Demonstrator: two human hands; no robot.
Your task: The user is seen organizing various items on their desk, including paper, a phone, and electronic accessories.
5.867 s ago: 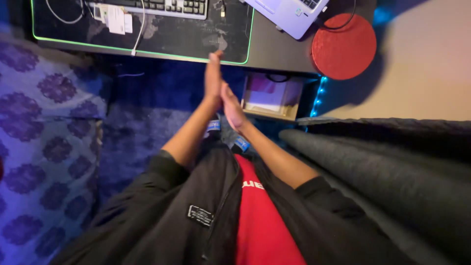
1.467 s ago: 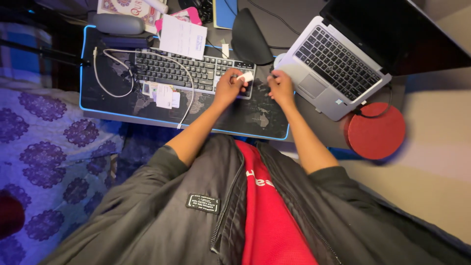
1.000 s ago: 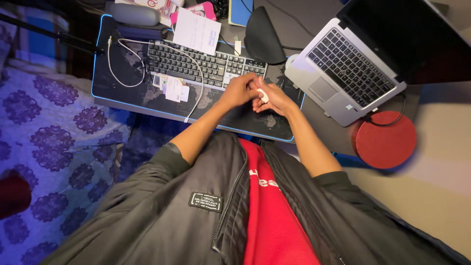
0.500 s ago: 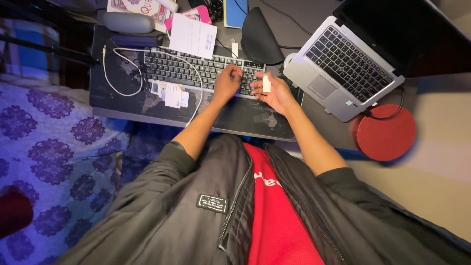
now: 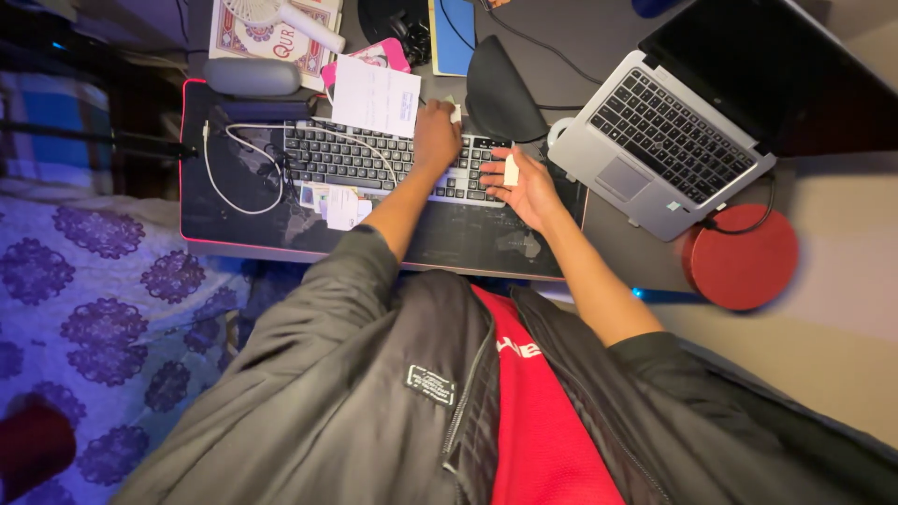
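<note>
- While the left hand (image 5: pixel 437 131) stretches across the keyboard (image 5: pixel 365 159) to its far edge, I judge the step in hand to be a reach for the small white piece (image 5: pixel 456 113) lying there, just beside the dark wedge-shaped object (image 5: pixel 500 79).
- From my seat the left fingers look curled over that piece, touching it or nearly so; I cannot tell whether they grip it.
- The right hand (image 5: pixel 528 182) hovers palm-up over the keyboard's right end, fingers loosely bent, pinching a white tab (image 5: pixel 511 171) upright between thumb and forefinger.
- As I read it, the next move calls for a fine fingertip pinch on the far piece without knocking the paper note (image 5: pixel 377 96) leaning close by, and a steady right hand so the tab does not slip.
- Counted: two hands, two small white bits (one held, one at the left fingertips), one keyboard, one open laptop (image 5: pixel 673 140), one white cable (image 5: pixel 234 159) looped on the desk mat (image 5: pixel 234 220), one red round pad (image 5: pixel 741 257).
</note>
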